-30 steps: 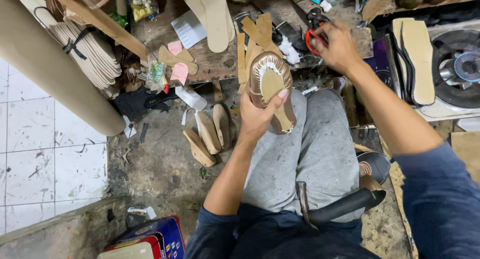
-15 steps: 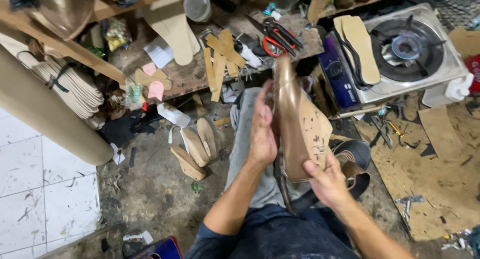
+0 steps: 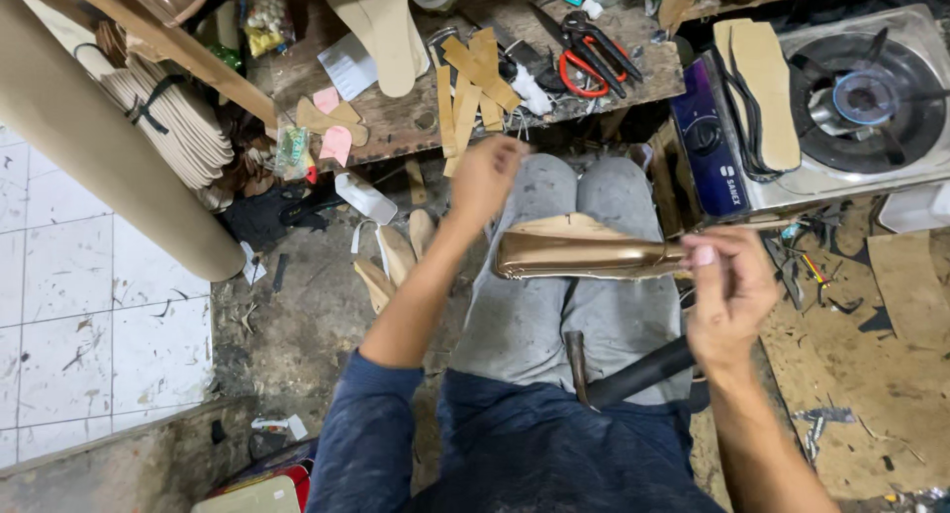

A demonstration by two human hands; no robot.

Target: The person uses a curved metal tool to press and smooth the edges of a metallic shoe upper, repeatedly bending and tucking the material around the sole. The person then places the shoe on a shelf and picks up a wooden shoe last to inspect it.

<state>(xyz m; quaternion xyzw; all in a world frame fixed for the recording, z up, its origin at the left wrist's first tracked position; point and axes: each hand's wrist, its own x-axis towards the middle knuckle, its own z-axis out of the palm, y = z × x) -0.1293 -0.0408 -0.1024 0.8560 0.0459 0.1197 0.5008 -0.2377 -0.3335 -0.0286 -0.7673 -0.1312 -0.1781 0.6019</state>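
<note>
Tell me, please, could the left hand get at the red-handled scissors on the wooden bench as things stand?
Probably yes: the left hand is raised, holds nothing, and sits just below the bench edge. The scissors lie uncovered ahead, with only flat tan strips nearby.

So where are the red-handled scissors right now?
In the head view, the red-handled scissors lie at top centre on the wooden workbench, right of the tan strips and left of the gas stove.
</note>
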